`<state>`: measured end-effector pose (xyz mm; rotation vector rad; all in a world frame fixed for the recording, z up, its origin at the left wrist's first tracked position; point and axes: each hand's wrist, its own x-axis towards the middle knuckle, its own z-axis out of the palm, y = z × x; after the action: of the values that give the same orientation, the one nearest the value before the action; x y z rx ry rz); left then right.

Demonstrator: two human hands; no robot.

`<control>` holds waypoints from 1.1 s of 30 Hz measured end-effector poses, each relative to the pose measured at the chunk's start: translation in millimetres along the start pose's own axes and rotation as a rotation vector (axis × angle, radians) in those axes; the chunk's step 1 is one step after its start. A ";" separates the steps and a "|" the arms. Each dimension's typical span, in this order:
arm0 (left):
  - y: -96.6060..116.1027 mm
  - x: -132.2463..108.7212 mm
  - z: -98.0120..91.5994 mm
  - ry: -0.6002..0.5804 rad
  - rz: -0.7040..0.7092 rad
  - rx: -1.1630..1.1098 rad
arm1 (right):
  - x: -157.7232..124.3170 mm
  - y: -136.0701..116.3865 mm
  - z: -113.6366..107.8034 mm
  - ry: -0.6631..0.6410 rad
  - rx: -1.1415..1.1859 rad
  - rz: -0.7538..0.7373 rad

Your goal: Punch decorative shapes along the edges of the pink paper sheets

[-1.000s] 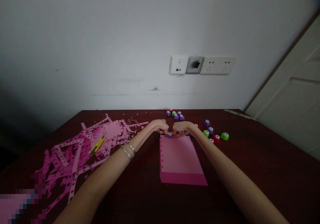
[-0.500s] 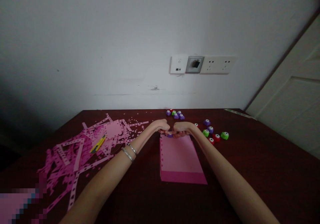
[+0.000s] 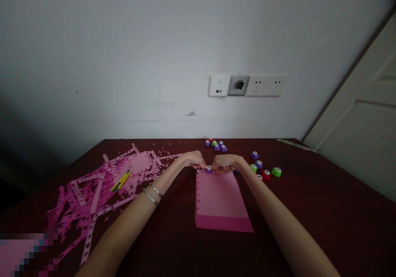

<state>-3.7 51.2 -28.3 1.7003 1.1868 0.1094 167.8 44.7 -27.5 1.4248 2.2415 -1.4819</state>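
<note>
Landmark: pink paper stack (image 3: 220,198), lying flat on the dark table (image 3: 324,215), with a row of punched holes along its left edge.
Purple punch (image 3: 208,170): sits at the far left corner of the paper stack, on its far edge, held between both hands.
Left hand (image 3: 193,160): at the far left corner of the stack; fingers drawn together, tips pressed onto the purple punch from the left.
Right hand (image 3: 227,164): at the far edge of the stack, just right of the punch; fingers curled and closed on the punch from the right, knuckles up.
Hand contact: the fingertips of the two hands meet over the punch.
Bracelets (image 3: 151,193): two thin bands on the left wrist, left of the stack.
Loose punches (image 3: 262,170): purple, green and red, scattered just right of the stack's far edge, apart from the right hand.
Far cluster (image 3: 215,145): several small punches grouped beyond the stack, near the wall.
Paper scraps (image 3: 93,190): pink perforated strips and confetti, spread well left of the stack.
Yellow knife (image 3: 121,180): lies on the scraps, left of the stack.
Wall sockets (image 3: 247,86): on the wall above and beyond the stack.
</note>
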 end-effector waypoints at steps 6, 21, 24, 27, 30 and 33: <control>-4.3 -5.6 -1.3 0.008 -0.003 -0.064 | -0.5 -0.1 -1.1 -0.100 0.040 0.052; -4.6 -4.6 -6.9 -0.082 0.072 -0.009 | -6.5 4.0 -5.8 -0.064 0.167 0.142; -6.9 -2.8 -9.5 -0.110 0.084 0.007 | -6.7 3.7 -5.5 -0.054 0.158 0.147; -10.2 0.5 -12.4 -0.116 0.061 0.074 | -8.7 3.1 -6.6 0.001 0.099 0.084; -14.5 2.9 -14.7 -0.099 0.047 0.186 | -8.5 3.6 -7.0 0.066 0.020 -0.032; -19.4 3.5 -15.9 -0.115 0.050 0.277 | -3.9 5.6 -5.1 0.043 -0.033 -0.093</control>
<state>-23.5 64.5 -37.0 1.9502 1.1128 -0.1260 176.0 46.6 -26.6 1.3737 2.3770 -1.4467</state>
